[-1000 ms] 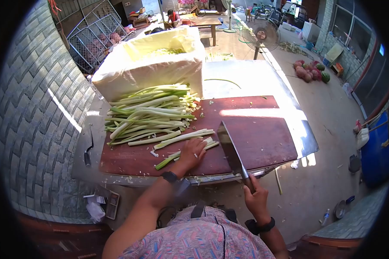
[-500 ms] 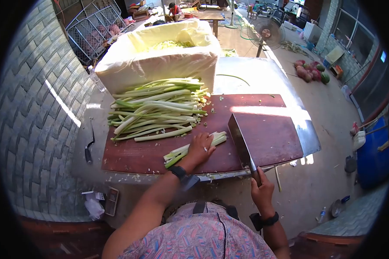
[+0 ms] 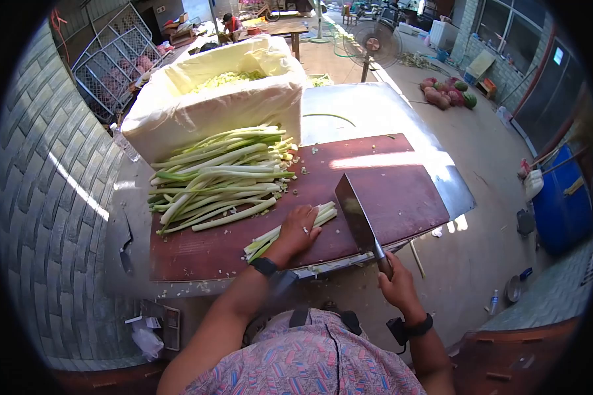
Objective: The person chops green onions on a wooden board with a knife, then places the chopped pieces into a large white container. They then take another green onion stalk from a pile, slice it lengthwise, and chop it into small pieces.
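Note:
My left hand [image 3: 298, 229] is pressed over a short bundle of scallions [image 3: 325, 214], its fingers wrapped across the stalks. The bundle lies on a reddish-brown cutting board [image 3: 382, 191], and its cut ends point toward the blade. In my right hand [image 3: 396, 283] is the handle of a cleaver [image 3: 354, 214]. Its broad blade stands just right of the bundle, apart from it. A large pile of long scallions [image 3: 221, 174] covers the board's left rear part.
Behind the pile stands a cloth-lined box [image 3: 211, 108] holding chopped pieces [image 3: 227, 80]. A knife [image 3: 126, 247] lies left of the board on the metal table [image 3: 349, 102]. Farther off are a fan [image 3: 372, 45], watermelons [image 3: 469, 99] and a blue barrel [image 3: 563, 201].
My view has turned to the right, so the table and box appear farther left. Both hands keep their holds, and the cleaver remains beside the bundle.

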Action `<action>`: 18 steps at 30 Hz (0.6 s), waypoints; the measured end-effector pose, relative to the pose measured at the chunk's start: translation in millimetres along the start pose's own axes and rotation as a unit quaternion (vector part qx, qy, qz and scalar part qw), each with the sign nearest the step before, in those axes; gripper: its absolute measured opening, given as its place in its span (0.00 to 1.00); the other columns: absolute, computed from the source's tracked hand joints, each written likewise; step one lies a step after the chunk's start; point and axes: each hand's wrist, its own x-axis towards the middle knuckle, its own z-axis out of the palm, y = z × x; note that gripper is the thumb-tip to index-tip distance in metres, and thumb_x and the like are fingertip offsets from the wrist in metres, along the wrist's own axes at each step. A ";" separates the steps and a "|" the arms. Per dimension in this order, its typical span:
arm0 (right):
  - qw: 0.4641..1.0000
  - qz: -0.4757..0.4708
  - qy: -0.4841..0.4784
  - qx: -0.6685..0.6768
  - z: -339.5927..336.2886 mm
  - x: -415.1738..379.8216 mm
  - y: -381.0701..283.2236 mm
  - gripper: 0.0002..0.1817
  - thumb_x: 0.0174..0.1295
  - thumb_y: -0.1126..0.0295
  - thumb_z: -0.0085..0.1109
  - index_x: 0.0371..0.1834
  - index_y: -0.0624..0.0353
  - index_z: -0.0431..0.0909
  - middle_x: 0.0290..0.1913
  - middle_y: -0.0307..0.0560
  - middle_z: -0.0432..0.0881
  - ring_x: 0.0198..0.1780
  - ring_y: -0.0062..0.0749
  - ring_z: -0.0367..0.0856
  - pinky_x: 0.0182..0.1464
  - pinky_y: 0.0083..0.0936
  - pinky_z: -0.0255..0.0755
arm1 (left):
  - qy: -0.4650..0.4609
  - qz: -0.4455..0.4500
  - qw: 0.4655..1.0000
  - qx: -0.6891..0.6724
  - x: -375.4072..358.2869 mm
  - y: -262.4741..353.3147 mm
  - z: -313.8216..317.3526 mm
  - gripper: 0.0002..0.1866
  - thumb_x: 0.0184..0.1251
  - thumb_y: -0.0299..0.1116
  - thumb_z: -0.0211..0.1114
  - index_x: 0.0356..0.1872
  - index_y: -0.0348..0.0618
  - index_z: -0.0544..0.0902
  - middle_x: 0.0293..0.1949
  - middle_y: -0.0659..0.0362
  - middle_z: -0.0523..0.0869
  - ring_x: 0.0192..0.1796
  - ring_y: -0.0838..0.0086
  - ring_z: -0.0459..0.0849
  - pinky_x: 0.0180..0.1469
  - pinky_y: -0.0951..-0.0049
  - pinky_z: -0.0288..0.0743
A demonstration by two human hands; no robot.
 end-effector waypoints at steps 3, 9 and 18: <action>1.000 -0.005 0.012 0.023 -0.8 0.2 -3.5 0.26 0.55 0.78 0.57 0.61 0.60 0.73 0.43 0.62 0.83 0.44 0.54 0.86 0.46 0.36 0.78 | -0.044 0.001 0.998 -0.040 6.3 6.1 -1.1 0.30 0.54 0.37 0.71 0.60 0.43 0.74 0.54 0.48 0.78 0.57 0.52 0.75 0.56 0.56 0.71; 0.994 -0.078 0.077 -0.022 -14.9 -17.5 -25.5 0.28 0.54 0.77 0.59 0.63 0.58 0.73 0.46 0.62 0.83 0.46 0.56 0.84 0.50 0.35 0.78 | -0.060 0.031 0.996 -0.061 14.1 31.4 1.4 0.27 0.56 0.34 0.69 0.60 0.49 0.76 0.56 0.51 0.78 0.53 0.54 0.77 0.53 0.56 0.75; 0.974 -0.162 0.091 -0.133 -17.3 -18.4 -23.5 0.28 0.57 0.70 0.63 0.64 0.48 0.74 0.27 0.52 0.78 0.29 0.49 0.80 0.32 0.42 0.73 | 0.015 0.067 0.994 -0.084 29.2 34.9 17.2 0.16 0.59 0.32 0.65 0.49 0.43 0.80 0.50 0.50 0.82 0.48 0.54 0.81 0.48 0.59 0.78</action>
